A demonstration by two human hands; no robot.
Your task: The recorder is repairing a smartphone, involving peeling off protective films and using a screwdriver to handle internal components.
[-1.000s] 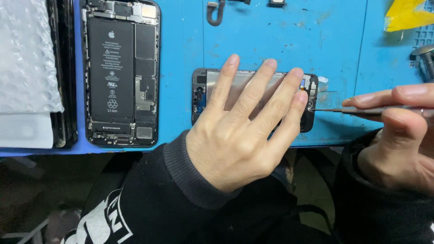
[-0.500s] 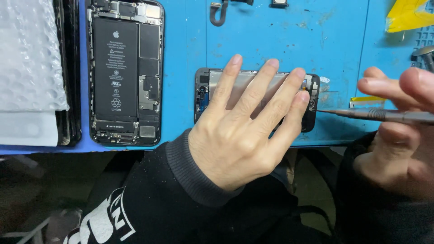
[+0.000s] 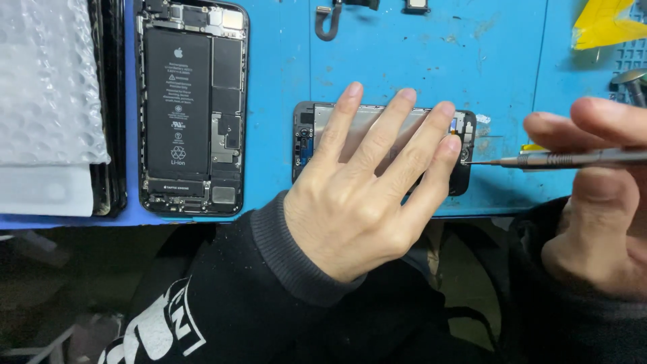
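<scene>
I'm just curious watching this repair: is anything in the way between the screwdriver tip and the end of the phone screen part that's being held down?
Nothing visible blocks it. The screwdriver in the right hand already has its tip at the right end of the screen assembly. The left hand lies flat on the assembly, its little finger just beside the tip.

My left hand lies flat, palm down, its four fingers spread and stretched away from me, the thumb tucked out of sight beneath. Its wrist comes up from below in a black sleeve with a grey ribbed cuff. My right hand sits at the right edge, fingers curled in a pinch grip, index finger and thumb pointing left, knuckles and back of the hand towards me.
</scene>
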